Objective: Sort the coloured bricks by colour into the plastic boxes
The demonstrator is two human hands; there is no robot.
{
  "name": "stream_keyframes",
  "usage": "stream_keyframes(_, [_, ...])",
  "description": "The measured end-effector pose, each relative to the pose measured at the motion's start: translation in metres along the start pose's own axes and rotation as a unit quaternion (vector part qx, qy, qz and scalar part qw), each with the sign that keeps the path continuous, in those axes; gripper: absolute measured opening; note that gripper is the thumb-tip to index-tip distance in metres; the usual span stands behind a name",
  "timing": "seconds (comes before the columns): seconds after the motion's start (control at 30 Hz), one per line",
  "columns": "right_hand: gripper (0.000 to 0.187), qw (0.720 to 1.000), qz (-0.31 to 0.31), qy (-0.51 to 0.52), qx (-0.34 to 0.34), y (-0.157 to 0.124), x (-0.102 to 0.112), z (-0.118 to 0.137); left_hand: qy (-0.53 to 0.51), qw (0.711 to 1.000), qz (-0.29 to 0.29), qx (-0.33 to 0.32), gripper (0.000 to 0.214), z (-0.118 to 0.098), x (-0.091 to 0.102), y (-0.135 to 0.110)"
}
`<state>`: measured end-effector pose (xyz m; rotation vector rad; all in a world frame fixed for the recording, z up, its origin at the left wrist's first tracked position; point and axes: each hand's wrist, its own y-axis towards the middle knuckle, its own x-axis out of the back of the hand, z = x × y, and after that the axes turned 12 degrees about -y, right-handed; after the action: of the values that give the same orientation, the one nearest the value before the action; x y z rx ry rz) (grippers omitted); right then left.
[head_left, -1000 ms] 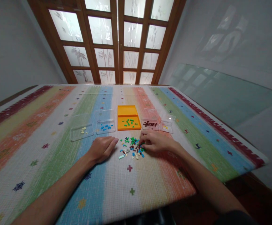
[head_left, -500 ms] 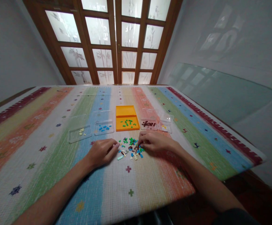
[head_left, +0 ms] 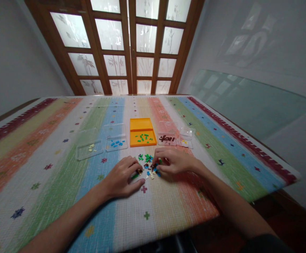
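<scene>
A loose pile of small toy building bricks (head_left: 148, 159) lies on the tablecloth between my hands, in green, blue, brown and cream. My left hand (head_left: 123, 176) rests at the pile's left side, thumb spread from the curved fingers. Its fingertips touch or cover a few bricks there, a green one (head_left: 134, 176) among them. Over the right side of the pile reaches my right hand (head_left: 172, 160), palm down. A gap shows between its index finger and thumb, both low among the bricks. Bricks under its fingers are partly hidden.
Behind the pile stand an orange open case (head_left: 143, 144) with green bricks and clear boxes: one with blue bricks (head_left: 117, 143), one with brown bricks (head_left: 166, 138), a small one with yellow bricks (head_left: 184, 142), and one with cream bricks (head_left: 91, 147). A striped tablecloth (head_left: 100, 211) covers the table.
My left hand has moved right onto the pile's left edge, its thumb now away from the fingers. My right hand has shifted slightly left, its index finger and thumb farther apart.
</scene>
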<state>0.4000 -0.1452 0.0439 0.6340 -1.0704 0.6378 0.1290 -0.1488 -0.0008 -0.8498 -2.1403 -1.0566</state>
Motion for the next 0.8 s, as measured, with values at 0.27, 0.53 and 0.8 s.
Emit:
stream_keyframes(0.27, [0.017,0.994,-0.106,-0.012,-0.010,0.001,-0.007,-0.004,0.007,1.000,0.018,0.008,0.014,-0.012,-0.016,0.003])
stream_keyframes(0.53, [0.016,0.988,-0.153,-0.024,-0.024,0.001,-0.009,-0.007,-0.034,0.998,0.009,0.054,0.015,-0.017,-0.024,0.005])
stream_keyframes(0.8, [0.014,0.984,-0.176,-0.036,-0.011,0.003,-0.011,-0.009,-0.039,0.996,0.019,0.078,0.014,-0.025,-0.028,0.010])
